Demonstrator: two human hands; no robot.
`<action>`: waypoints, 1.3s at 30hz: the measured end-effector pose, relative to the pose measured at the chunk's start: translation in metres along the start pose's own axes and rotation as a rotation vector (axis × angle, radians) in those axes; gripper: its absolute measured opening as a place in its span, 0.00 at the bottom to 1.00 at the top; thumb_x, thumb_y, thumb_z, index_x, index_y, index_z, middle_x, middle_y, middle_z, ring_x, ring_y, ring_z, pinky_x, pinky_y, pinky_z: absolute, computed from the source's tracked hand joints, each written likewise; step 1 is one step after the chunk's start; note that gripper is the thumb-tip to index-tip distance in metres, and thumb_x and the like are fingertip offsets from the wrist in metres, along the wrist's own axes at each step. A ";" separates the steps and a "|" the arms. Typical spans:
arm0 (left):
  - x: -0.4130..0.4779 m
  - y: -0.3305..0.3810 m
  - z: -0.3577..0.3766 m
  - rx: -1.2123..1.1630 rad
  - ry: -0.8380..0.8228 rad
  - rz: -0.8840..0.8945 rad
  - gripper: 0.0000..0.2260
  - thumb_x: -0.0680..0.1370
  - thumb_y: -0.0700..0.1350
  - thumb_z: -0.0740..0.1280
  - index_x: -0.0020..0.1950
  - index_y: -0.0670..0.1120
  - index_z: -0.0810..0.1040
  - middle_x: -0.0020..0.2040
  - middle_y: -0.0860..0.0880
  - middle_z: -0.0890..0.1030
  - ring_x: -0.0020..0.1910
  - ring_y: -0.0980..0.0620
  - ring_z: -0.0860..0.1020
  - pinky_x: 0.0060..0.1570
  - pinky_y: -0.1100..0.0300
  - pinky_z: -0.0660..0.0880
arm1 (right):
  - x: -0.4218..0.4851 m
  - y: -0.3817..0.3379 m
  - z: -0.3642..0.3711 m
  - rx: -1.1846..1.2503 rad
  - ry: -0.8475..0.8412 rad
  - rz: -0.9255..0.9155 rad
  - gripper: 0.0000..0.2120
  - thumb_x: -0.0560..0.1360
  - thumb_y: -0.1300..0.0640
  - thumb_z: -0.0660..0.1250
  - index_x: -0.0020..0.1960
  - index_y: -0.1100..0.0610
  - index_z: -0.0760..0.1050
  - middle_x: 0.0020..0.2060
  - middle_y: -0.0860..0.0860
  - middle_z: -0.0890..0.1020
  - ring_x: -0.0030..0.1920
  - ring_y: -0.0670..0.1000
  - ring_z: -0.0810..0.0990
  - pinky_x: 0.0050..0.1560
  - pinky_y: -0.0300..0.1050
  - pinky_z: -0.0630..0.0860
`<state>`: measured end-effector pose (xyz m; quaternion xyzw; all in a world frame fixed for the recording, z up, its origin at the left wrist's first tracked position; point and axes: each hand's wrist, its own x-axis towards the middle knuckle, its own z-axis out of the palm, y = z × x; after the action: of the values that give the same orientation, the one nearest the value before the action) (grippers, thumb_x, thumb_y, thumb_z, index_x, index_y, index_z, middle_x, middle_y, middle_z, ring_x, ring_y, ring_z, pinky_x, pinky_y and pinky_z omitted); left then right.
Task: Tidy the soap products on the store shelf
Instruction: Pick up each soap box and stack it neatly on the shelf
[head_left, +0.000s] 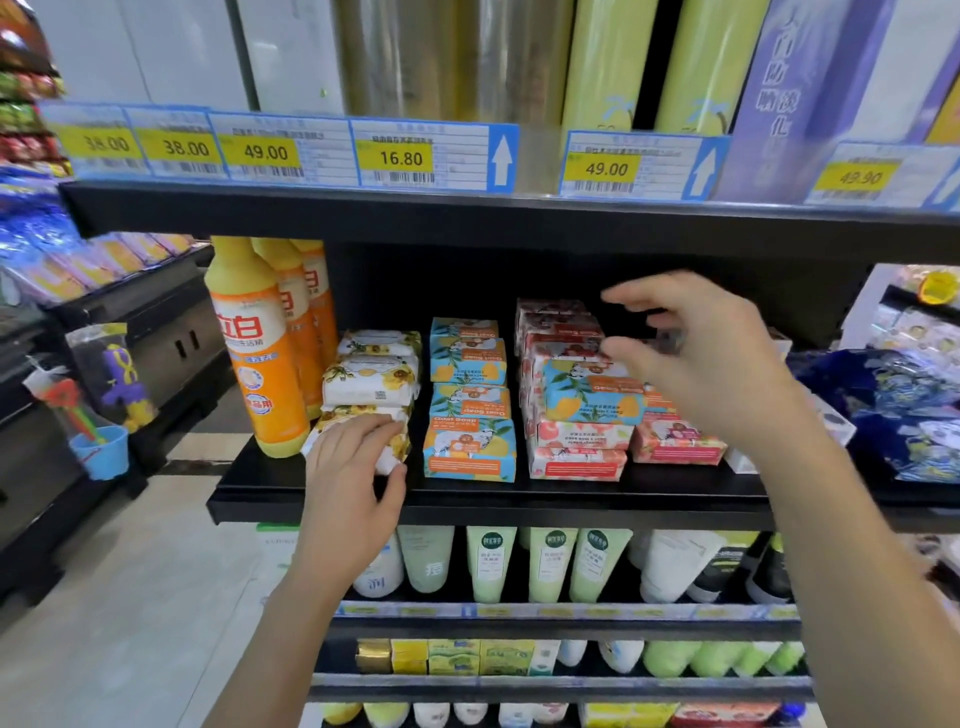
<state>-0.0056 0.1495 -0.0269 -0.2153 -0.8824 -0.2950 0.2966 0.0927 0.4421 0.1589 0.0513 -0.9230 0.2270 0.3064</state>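
White floral soap pack (396, 446) gripped by left hand (349, 462), at stack's foot; blue Goat Soap boxes (469, 449) stacked just right.

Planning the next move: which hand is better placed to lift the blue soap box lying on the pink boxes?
Right. The right hand hovers open next to the blue soap box; the left hand grips a white soap pack.

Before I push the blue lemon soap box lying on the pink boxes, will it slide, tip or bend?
The blue lemon soap box looks like stiff, sharp-edged cardboard, so it probably keeps its shape. It lies askew on the pink boxes, so a push may slide it off. Flat faces make rolling unlikely.
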 end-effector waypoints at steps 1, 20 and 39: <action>0.000 0.000 0.000 0.001 -0.008 -0.002 0.19 0.77 0.41 0.72 0.68 0.46 0.79 0.66 0.49 0.78 0.68 0.44 0.73 0.70 0.47 0.66 | -0.003 -0.016 0.008 0.008 -0.052 -0.052 0.20 0.76 0.54 0.75 0.67 0.50 0.79 0.59 0.44 0.79 0.58 0.42 0.76 0.62 0.35 0.70; -0.004 -0.020 -0.015 -0.049 0.005 0.000 0.21 0.76 0.54 0.70 0.69 0.53 0.78 0.68 0.54 0.76 0.70 0.51 0.70 0.69 0.55 0.59 | 0.004 -0.057 0.155 -0.375 -0.676 0.063 0.32 0.70 0.48 0.80 0.68 0.61 0.74 0.68 0.59 0.70 0.70 0.62 0.66 0.70 0.55 0.68; -0.030 0.062 -0.046 -0.884 -0.055 -0.539 0.26 0.73 0.59 0.71 0.70 0.55 0.75 0.59 0.55 0.83 0.56 0.58 0.83 0.53 0.57 0.81 | -0.067 -0.048 0.134 0.011 -0.190 -0.202 0.36 0.68 0.55 0.81 0.74 0.51 0.73 0.64 0.45 0.71 0.66 0.50 0.69 0.65 0.49 0.71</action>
<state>0.0689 0.1585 0.0076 -0.0928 -0.7051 -0.6998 0.0677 0.0858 0.3356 0.0429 0.1668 -0.9368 0.1942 0.2384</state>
